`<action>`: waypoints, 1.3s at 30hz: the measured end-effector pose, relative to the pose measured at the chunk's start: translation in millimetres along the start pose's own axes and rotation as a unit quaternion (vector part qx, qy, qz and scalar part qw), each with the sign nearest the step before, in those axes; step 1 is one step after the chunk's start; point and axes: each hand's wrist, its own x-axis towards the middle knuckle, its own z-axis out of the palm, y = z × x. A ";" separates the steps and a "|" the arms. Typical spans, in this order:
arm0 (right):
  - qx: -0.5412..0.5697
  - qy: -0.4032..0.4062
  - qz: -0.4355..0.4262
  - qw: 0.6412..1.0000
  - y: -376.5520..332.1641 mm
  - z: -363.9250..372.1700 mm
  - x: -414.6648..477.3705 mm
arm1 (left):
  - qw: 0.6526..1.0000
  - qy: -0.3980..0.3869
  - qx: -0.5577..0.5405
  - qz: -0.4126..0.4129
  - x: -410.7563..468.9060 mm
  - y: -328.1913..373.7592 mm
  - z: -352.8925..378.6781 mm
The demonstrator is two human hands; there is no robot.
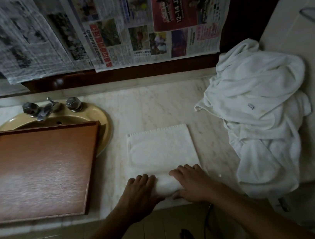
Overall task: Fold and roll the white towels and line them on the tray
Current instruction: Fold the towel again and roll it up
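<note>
The left hand (140,190) and right hand (192,183) are gripping the rolled near end of the folded towel (160,149), fingers curling over it and thumbs tucking behind. The towel is lying flat just right of the tray (32,129). Rolling it well probably means pressing evenly with both hands and advancing both ends together, so the roll is coming out tight and straight. The unfolded pile (259,115) is sitting farther right of the tray.

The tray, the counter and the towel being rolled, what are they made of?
Reddish-brown rectangular tray: looks like wood, with fine grain streaks and a dull sheen; could be veneer. Pale counter: probably polished marble, from its faint cloudy veins. White folded towel: soft terry cloth, nubbly and matte.
</note>
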 end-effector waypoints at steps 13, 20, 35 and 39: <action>-0.025 0.039 -0.012 0.999 -14.4 2.2 -9.4 | 0.995 -0.095 -0.014 0.020 10.1 -3.2 -0.6; -0.006 0.207 0.023 0.978 -33.9 57.9 -35.2 | 0.983 -0.180 0.047 0.009 21.0 -4.0 -11.1; -0.026 0.049 0.002 0.998 -2.7 8.5 11.4 | 0.999 -0.023 -0.013 -0.042 19.1 7.9 1.7; 0.007 0.020 -0.007 1.000 2.7 2.1 7.1 | 0.998 -0.034 -0.047 -0.028 8.6 -10.1 -10.3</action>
